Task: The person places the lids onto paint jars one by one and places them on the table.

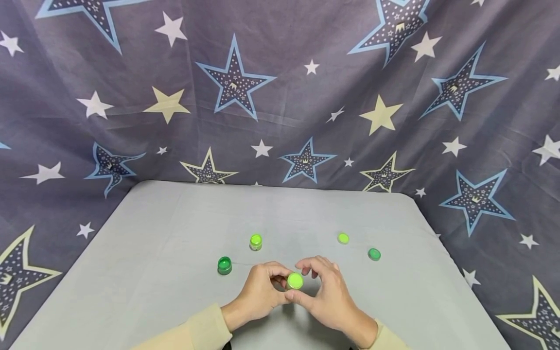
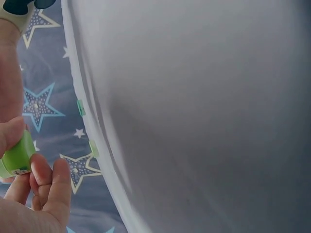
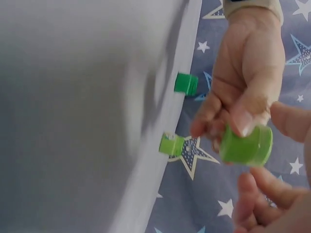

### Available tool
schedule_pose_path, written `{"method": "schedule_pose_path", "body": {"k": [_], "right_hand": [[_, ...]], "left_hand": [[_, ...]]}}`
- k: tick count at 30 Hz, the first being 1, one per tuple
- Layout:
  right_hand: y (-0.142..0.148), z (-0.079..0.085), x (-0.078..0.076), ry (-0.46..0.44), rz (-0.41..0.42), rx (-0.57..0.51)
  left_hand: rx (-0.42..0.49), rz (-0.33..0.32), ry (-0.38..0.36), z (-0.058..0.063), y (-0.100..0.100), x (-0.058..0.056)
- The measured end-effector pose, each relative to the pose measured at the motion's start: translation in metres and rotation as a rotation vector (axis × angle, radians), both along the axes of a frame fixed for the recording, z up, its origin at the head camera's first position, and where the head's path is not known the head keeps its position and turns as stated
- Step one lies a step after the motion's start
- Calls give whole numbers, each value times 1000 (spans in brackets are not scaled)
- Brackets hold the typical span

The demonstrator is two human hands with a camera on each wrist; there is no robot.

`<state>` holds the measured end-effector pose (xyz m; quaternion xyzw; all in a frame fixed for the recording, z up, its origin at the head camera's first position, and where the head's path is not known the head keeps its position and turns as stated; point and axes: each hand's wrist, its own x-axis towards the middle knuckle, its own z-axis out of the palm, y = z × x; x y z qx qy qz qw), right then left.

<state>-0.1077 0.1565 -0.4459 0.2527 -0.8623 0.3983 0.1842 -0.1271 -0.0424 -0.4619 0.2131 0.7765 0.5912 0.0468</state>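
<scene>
A small lime-green paint jar (image 1: 295,281) is held between the thumb and fingers of my left hand (image 1: 261,290), above the front of the table. Its round top faces up in the head view, and its side shows in the right wrist view. My right hand (image 1: 325,294) is close on the other side, thumb tip right at the jar and bent fingers spread apart from it. In the right wrist view, the right thumb (image 3: 291,121) and fingers stand around the jar's end with a gap.
Beyond my left hand stand an uncapped dark green jar (image 1: 224,265) and an uncapped lime jar (image 1: 255,242). Past my right hand lie a lime lid (image 1: 343,238) and a dark green lid (image 1: 374,254). A star-patterned cloth (image 1: 280,121) hangs behind the grey-covered table (image 1: 153,243).
</scene>
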Motion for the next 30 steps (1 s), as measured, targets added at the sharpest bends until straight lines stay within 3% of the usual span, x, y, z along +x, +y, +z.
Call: {"method": "schedule_pose_path", "body": {"k": [6, 11, 30], "right_hand": [[5, 5, -4, 1, 125, 37], [5, 6, -4, -31, 149, 56], [-3, 3, -1, 4, 23, -16]], "left_hand": [[-20, 1, -2, 0, 0, -1], [-13, -6, -13, 0, 0, -1], [-2, 13, -8, 0, 1, -1]]}}
